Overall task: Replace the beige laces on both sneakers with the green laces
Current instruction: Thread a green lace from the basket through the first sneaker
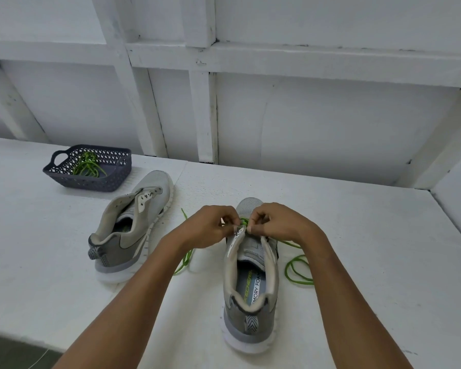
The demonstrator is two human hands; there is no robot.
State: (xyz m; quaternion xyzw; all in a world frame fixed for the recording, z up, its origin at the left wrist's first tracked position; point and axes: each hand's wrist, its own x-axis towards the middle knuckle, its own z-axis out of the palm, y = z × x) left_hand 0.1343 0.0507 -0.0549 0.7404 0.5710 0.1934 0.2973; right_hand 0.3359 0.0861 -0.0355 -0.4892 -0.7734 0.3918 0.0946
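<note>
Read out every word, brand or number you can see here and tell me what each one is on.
"MORY FOA": black print on the insole of the near sneaker; both ends are cut off by the shoe's collar.
"SKECHERS": green print along the same insole, blurred, so this reading is unsure.
Far sneaker: a green mark on its insole, too small to read.
Nothing else carries readable text.

A bare, purpose-built work booth rather than a home room: a white-painted tabletop point(64, 262) butts against a wall point(317, 123) of white boards braced by rough painted timber battens point(202, 113), chipped at the joints. A small grey plastic basket point(96, 183) sits on the top, and dark floor point(11, 350) shows at lower left
</note>
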